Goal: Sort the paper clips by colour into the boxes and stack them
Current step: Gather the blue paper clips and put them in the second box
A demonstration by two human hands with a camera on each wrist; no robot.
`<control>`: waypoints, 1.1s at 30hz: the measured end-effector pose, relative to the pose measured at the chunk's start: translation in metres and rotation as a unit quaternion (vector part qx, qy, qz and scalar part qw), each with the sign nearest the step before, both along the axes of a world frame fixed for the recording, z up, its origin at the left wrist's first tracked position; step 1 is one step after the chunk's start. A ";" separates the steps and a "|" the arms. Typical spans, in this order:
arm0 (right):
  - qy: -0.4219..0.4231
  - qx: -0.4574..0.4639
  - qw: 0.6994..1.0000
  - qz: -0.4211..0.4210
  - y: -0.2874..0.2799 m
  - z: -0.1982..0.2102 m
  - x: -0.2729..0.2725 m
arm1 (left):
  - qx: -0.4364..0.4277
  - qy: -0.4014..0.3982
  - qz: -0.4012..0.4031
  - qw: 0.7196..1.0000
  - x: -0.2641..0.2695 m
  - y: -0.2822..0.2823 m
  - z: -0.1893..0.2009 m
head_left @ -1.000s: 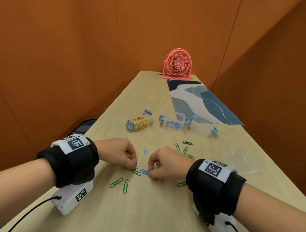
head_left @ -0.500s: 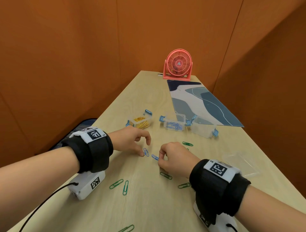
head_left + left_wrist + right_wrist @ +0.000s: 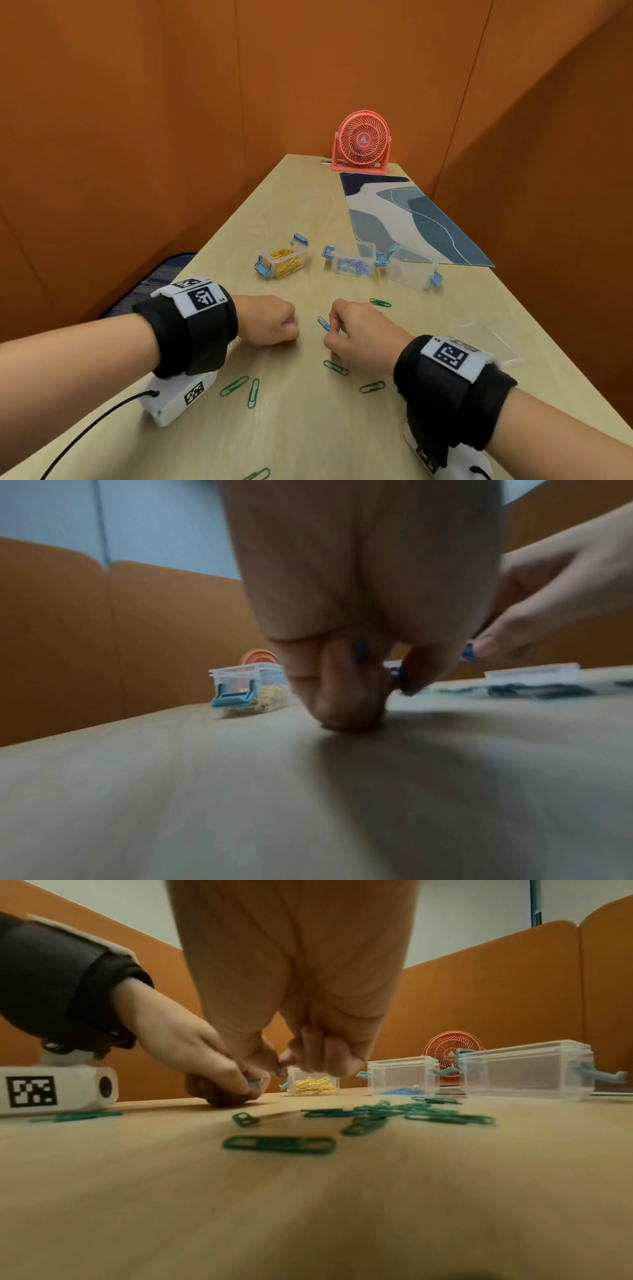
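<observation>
- We take the box of blue clips [image 3: 352,263] in the middle of the wooden table [image 3: 308,428] as our landmark.
- Far left of it and nearer to us, our left hand [image 3: 269,323] sits knuckles-down on the table, fingers curled tight; the left wrist view shows a blue clip [image 3: 397,676] pinched at its fingertips.
- Left of the landmark stands the box of yellow clips [image 3: 282,262], its blue latches hanging open.
- Nearer to us than the landmark, between our two hands, a second blue clip [image 3: 323,323] is pinched by the thumb and forefinger of our right hand [image 3: 359,330], raised off the table.
- Green clips [image 3: 335,367] lie scattered on the table nearer to us than the landmark, around and between both wrists; one more [image 3: 380,303] lies just beyond our right hand.
- Just right of the landmark, touching it at the latches, stands an empty clear box [image 3: 411,269].
- Right of the landmark and nearer to us, a clear lid [image 3: 486,337] lies flat.
- Beyond the landmark to the right lies a blue patterned mat [image 3: 404,219], and past that a pink fan [image 3: 361,140].
</observation>
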State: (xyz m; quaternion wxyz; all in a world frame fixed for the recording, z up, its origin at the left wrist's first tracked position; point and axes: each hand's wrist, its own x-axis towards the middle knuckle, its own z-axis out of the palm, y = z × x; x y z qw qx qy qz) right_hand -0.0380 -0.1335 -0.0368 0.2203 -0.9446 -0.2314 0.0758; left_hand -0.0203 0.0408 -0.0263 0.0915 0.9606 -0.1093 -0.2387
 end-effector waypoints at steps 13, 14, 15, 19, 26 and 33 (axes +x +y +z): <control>-0.090 0.208 0.974 0.027 -0.015 0.036 0.003 | -0.599 0.311 0.234 0.701 -0.003 -0.068 0.017; -0.093 0.207 0.974 0.028 -0.017 0.036 0.005 | -0.623 0.319 0.236 0.674 -0.002 -0.071 0.018; -0.097 0.204 0.974 0.030 -0.020 0.036 0.007 | -0.641 0.324 0.240 0.653 0.000 -0.073 0.019; -0.118 0.192 0.974 0.026 -0.041 0.037 0.016 | -0.602 0.309 0.268 0.686 0.014 -0.072 0.028; -0.038 0.065 0.991 -0.108 -0.101 0.029 0.035 | -0.514 0.199 0.341 0.762 0.072 -0.063 0.044; 0.018 0.008 0.998 -0.062 -0.097 0.012 0.033 | -0.553 0.042 0.362 0.750 0.123 -0.089 0.059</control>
